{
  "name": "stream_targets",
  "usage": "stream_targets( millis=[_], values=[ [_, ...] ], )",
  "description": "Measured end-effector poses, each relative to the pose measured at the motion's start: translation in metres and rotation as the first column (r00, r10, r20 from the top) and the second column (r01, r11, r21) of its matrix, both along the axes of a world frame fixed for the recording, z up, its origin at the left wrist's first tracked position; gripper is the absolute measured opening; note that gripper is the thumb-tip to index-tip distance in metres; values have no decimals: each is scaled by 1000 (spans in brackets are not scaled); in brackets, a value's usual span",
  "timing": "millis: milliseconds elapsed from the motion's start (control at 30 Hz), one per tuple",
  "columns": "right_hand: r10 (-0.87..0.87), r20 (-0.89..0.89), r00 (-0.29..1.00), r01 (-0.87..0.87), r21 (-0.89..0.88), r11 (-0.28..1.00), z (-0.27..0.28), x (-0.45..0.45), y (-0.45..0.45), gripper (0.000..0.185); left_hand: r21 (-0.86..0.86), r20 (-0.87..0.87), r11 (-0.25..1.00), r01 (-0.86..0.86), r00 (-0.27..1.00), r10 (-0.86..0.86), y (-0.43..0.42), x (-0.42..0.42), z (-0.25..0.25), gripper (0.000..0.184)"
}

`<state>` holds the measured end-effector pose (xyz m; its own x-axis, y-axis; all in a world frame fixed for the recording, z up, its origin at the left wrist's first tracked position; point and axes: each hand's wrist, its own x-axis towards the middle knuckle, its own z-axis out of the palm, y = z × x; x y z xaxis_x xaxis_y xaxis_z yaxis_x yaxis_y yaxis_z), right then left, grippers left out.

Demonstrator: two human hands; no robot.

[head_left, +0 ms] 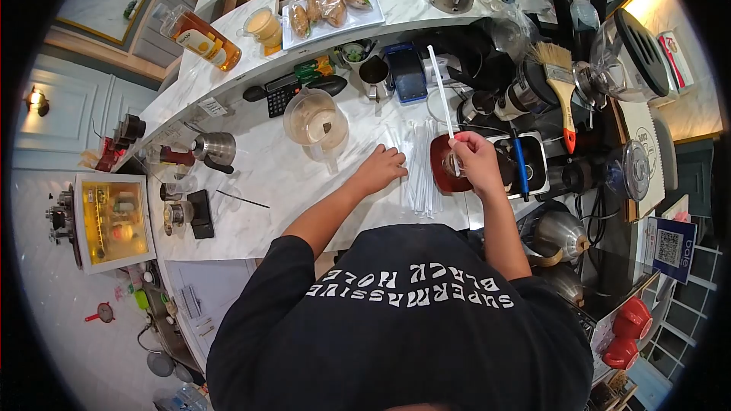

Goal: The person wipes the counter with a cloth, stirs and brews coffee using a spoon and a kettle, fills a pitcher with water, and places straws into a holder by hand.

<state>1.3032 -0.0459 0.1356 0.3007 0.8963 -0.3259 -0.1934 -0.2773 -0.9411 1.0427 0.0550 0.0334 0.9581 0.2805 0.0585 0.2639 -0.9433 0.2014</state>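
White wrapped straws [422,175] lie in a loose bundle on the marble counter [259,175]. My left hand [379,170] rests beside the bundle's left side, its fingers bent; whether anything is under them is hidden. Between the fingertips of my right hand [474,158] is one long white straw [439,91], pointing away from me. That hand is above a reddish-brown container [442,160], whose contents are partly hidden by the fingers. A metal tray [537,167] with a blue pen [521,164] across it stands just right of the hand.
A clear plastic pitcher [304,118] is left of the straws. Farther left are a steel kettle [217,150] and a black phone-like slab [201,213]. Behind stand a calculator [282,97] and a blue card terminal [406,72]. A brush [560,84] and jars crowd the right.
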Motion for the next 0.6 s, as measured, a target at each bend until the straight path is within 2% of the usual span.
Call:
stream_targets(
  millis=[133, 233, 333, 367, 433, 467, 500, 533, 600],
  values=[
    [-17, -5, 1000, 17, 18, 1000, 10, 2, -4, 14, 24, 43, 999, 32, 999, -33, 1, 4, 7, 14],
    [-19, -42, 999, 21, 38, 999, 16, 3, -6, 12, -28, 237, 998, -62, 969, 67, -4, 7, 25, 10],
    [-37, -27, 999, 39, 72, 997, 28, 5, -7, 10, -147, 517, 972, -183, 824, 233, -8, 13, 59, 13],
    [-43, 8, 999, 42, 107, 993, 27, 9, -5, 10, -174, 536, 955, -239, 791, 296, -7, 14, 71, 18],
    [-48, 103, 994, 30, 165, 986, 33, 21, 7, 10, -283, 628, 915, -288, 665, 403, -2, 21, 98, 17],
    [-61, 86, 994, 43, 191, 981, 47, 23, 14, 9, -340, 663, 891, -301, 595, 454, 2, 24, 113, 16],
    [-80, 179, 981, 32, 255, 966, 56, 31, 24, 9, -400, 671, 856, -327, 533, 516, 8, 29, 131, 15],
    [-104, 269, 958, 15, 316, 949, 65, 40, 37, 9, -420, 702, 851, -316, 480, 526, 15, 33, 152, 15],
    [-164, 323, 932, 32, 378, 925, 103, 52, 63, 10, -463, 751, 838, -290, 374, 544, 31, 43, 201, 14]
  ],
)
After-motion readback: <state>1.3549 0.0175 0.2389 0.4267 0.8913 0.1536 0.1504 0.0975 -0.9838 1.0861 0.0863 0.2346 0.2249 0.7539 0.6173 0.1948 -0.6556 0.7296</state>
